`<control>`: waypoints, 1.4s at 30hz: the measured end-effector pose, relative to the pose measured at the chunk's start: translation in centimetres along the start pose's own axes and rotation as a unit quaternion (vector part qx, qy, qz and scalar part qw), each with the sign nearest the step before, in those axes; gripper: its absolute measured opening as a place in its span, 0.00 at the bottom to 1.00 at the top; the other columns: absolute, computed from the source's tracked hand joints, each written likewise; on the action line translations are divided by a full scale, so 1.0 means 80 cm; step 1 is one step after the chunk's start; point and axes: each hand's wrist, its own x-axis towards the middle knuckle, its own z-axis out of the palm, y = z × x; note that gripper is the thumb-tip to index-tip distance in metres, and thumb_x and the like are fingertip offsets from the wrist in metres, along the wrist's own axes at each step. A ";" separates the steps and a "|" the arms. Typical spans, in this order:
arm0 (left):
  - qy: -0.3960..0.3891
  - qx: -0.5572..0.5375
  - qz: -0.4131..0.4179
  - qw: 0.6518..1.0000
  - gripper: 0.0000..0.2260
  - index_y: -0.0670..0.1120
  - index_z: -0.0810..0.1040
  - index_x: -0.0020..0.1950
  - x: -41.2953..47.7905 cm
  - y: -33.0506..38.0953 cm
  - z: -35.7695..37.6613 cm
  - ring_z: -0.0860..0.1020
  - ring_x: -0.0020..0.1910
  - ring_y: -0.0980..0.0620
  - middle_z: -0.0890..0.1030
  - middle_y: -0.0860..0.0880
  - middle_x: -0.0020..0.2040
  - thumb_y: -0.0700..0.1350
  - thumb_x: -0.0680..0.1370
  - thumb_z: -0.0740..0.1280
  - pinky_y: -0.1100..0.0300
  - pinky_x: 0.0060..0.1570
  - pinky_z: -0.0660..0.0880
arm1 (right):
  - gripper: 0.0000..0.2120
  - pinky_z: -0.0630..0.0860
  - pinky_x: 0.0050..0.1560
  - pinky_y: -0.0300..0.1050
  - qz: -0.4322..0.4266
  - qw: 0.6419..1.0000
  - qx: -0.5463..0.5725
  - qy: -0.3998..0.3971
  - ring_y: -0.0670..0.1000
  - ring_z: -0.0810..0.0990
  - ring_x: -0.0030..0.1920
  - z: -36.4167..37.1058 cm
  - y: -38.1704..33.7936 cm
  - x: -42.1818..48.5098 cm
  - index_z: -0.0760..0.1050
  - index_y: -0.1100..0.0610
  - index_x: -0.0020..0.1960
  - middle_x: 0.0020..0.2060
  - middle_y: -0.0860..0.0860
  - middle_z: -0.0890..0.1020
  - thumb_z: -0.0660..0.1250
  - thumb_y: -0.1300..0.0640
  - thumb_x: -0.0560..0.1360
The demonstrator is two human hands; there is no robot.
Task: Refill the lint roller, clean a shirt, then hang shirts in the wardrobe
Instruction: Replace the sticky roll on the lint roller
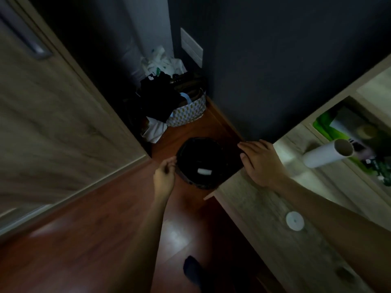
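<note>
Across the left of the frame, a big wooden door (53, 123) with a long handle; along the right, a pale wood-grain desk (264, 208). On the floor at upper centre, a patterned basket (190, 113) heaped with dark clothes. At centre, against the desk corner, a round black bin (190, 183).

On the desk at the right edge of the frame, partly over a green packet (323, 123) — the white roll (323, 157). Probably very light and hollow, stiff along its length but easy to crush at the open end. Likely tacky on the outer wrap if unpeeled, and apt to roll off the desk. Best taken round the middle with fingers and thumb, or steadied by the cardboard core. A smooth white cylinder by the look of it, with the tan core showing at the end toward the right edge; blurred, so no seam or label to make out.

Right hand (260, 163) laid flat on the desk corner, fingers straight, gripping nothing. Left hand (164, 176) at the bin's left rim, fingers loosely curled — cannot tell whether pinching the rim or only beside it. Down inside the bin, a small white piece (204, 171).
</note>
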 end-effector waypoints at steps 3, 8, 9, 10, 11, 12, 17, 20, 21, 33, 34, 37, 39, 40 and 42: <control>0.016 -0.046 0.024 0.999 0.11 0.43 0.80 0.59 -0.052 0.044 -0.019 0.79 0.53 0.57 0.82 0.52 0.52 0.36 0.80 0.62 0.78 0.49 0.70 | 0.30 0.56 0.68 0.47 -0.004 1.000 -0.013 0.001 0.51 0.73 0.65 0.001 0.001 0.000 0.73 0.56 0.66 0.63 0.51 0.78 0.41 0.46 0.78; 0.032 -0.099 0.054 0.993 0.11 0.44 0.79 0.60 -0.143 0.113 -0.028 0.80 0.55 0.56 0.82 0.52 0.53 0.37 0.81 0.62 0.70 0.55 0.74 | 0.28 0.59 0.71 0.49 -0.009 0.995 0.098 0.006 0.55 0.68 0.70 -0.009 -0.002 -0.020 0.70 0.60 0.69 0.68 0.55 0.73 0.44 0.48 0.79; 0.036 -0.104 0.060 0.992 0.11 0.44 0.79 0.60 -0.159 0.127 -0.026 0.80 0.54 0.57 0.82 0.53 0.52 0.36 0.81 0.62 0.71 0.53 0.74 | 0.26 0.59 0.71 0.50 -0.013 0.989 0.149 0.017 0.56 0.67 0.71 -0.014 -0.004 -0.030 0.69 0.61 0.70 0.69 0.56 0.72 0.46 0.49 0.80; 0.036 -0.103 0.068 0.992 0.11 0.43 0.79 0.60 -0.174 0.141 -0.022 0.80 0.53 0.58 0.81 0.53 0.52 0.36 0.81 0.61 0.72 0.52 0.74 | 0.24 0.60 0.72 0.50 -0.017 0.979 0.199 0.035 0.56 0.66 0.71 -0.021 -0.006 -0.044 0.68 0.61 0.71 0.70 0.56 0.70 0.48 0.51 0.81; 0.034 -0.096 0.074 0.992 0.11 0.43 0.79 0.60 -0.190 0.153 -0.017 0.79 0.53 0.59 0.81 0.53 0.52 0.36 0.81 0.61 0.72 0.52 0.74 | 0.22 0.60 0.73 0.49 -0.023 0.968 0.242 0.062 0.54 0.65 0.72 -0.031 -0.008 -0.061 0.67 0.61 0.71 0.71 0.56 0.69 0.49 0.53 0.81; 0.030 -0.090 0.081 0.992 0.11 0.43 0.79 0.61 -0.205 0.164 -0.010 0.79 0.52 0.60 0.81 0.52 0.52 0.36 0.81 0.61 0.71 0.52 0.75 | 0.21 0.60 0.73 0.48 -0.029 0.957 0.273 0.095 0.52 0.64 0.72 -0.042 -0.006 -0.079 0.67 0.60 0.71 0.71 0.55 0.69 0.50 0.54 0.82; -0.009 -0.021 0.104 0.994 0.12 0.45 0.79 0.62 -0.254 0.194 0.046 0.79 0.53 0.58 0.82 0.52 0.53 0.38 0.80 0.64 0.76 0.49 0.72 | 0.18 0.63 0.69 0.48 -0.048 0.933 0.238 0.265 0.53 0.68 0.69 -0.106 0.043 -0.139 0.72 0.56 0.66 0.68 0.53 0.72 0.54 0.57 0.80; -0.041 0.047 0.113 0.992 0.13 0.44 0.79 0.62 -0.279 0.197 0.090 0.81 0.54 0.55 0.83 0.51 0.56 0.38 0.79 0.64 0.72 0.48 0.74 | 0.17 0.63 0.68 0.55 0.002 0.945 0.152 0.289 0.57 0.67 0.69 -0.123 0.093 -0.145 0.75 0.51 0.64 0.68 0.55 0.71 0.61 0.55 0.76; -0.046 0.066 0.112 0.990 0.13 0.43 0.79 0.62 -0.287 0.194 0.105 0.81 0.54 0.54 0.83 0.50 0.57 0.38 0.79 0.64 0.69 0.49 0.74 | 0.18 0.62 0.69 0.57 0.021 0.955 0.143 0.261 0.58 0.64 0.71 -0.126 0.107 -0.145 0.74 0.50 0.65 0.70 0.56 0.69 0.62 0.52 0.76; -0.122 0.352 0.114 0.921 0.27 0.52 0.71 0.71 -0.328 0.175 0.190 0.71 0.63 0.43 0.71 0.45 0.63 0.54 0.73 0.72 0.48 0.58 0.74 | 0.19 0.73 0.60 0.54 0.004 0.980 0.178 0.091 0.59 0.73 0.61 -0.124 0.149 -0.137 0.68 0.52 0.68 0.66 0.57 0.69 0.62 0.61 0.77; -0.124 0.366 0.119 0.915 0.26 0.52 0.71 0.71 -0.328 0.176 0.192 0.71 0.63 0.43 0.71 0.46 0.62 0.53 0.74 0.71 0.48 0.57 0.75 | 0.19 0.74 0.59 0.55 0.000 0.980 0.178 0.091 0.59 0.74 0.60 -0.123 0.149 -0.137 0.69 0.52 0.67 0.65 0.57 0.69 0.63 0.62 0.77; -0.116 0.376 0.121 0.911 0.23 0.50 0.73 0.69 -0.330 0.179 0.194 0.70 0.63 0.45 0.71 0.46 0.62 0.51 0.75 0.71 0.48 0.56 0.75 | 0.19 0.74 0.58 0.56 -0.015 0.975 0.201 0.091 0.60 0.75 0.59 -0.119 0.152 -0.139 0.70 0.54 0.66 0.64 0.58 0.69 0.64 0.63 0.76; -0.099 0.363 0.116 0.919 0.22 0.47 0.75 0.65 -0.330 0.182 0.194 0.73 0.60 0.46 0.73 0.47 0.59 0.51 0.73 0.72 0.52 0.53 0.74 | 0.17 0.74 0.58 0.53 -0.013 0.968 0.231 0.102 0.59 0.74 0.59 -0.119 0.154 -0.144 0.71 0.54 0.64 0.63 0.58 0.70 0.64 0.63 0.76; -0.076 0.332 0.111 0.934 0.21 0.46 0.77 0.62 -0.330 0.184 0.194 0.75 0.57 0.48 0.74 0.47 0.57 0.51 0.72 0.73 0.56 0.49 0.73 | 0.17 0.73 0.58 0.49 -0.009 0.960 0.254 0.116 0.58 0.74 0.59 -0.120 0.153 -0.148 0.71 0.54 0.64 0.63 0.57 0.71 0.64 0.63 0.76; -0.001 0.192 0.063 0.979 0.17 0.44 0.79 0.57 -0.332 0.192 0.192 0.78 0.48 0.52 0.78 0.50 0.50 0.50 0.71 0.74 0.62 0.44 0.72 | 0.16 0.69 0.56 0.42 -0.008 0.935 0.320 0.150 0.55 0.74 0.58 -0.122 0.150 -0.160 0.73 0.55 0.62 0.61 0.56 0.73 0.65 0.63 0.75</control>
